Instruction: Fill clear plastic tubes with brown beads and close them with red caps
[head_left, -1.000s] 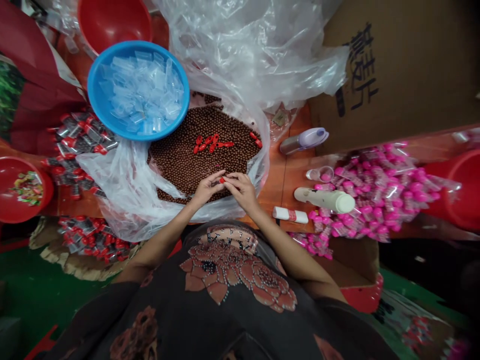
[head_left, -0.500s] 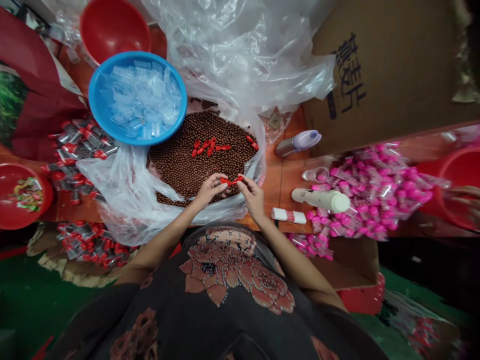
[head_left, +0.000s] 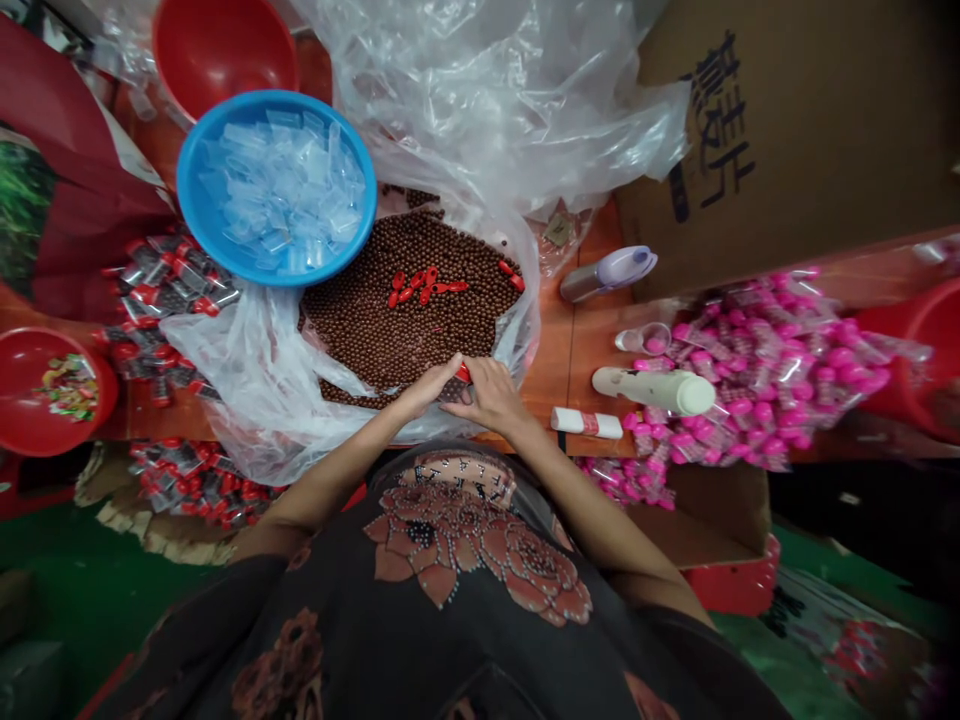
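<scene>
Two hands (head_left: 496, 402), one blue basin (head_left: 196, 240)

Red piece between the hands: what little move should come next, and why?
Maybe squeeze the red piece gently so it won't slip: it's small, the left hand and right hand meet around it, and loose brown balls lie just beyond.

- I'm looking remotely into a workshop.
- I see brown balls (head_left: 390, 335) in bulk on the desk (head_left: 553, 345).
- I see pink-capped tubes (head_left: 750, 390) heaped near a large carton (head_left: 817, 150).
- A blue basin (head_left: 259, 273) holds many clear containers (head_left: 292, 190).
</scene>
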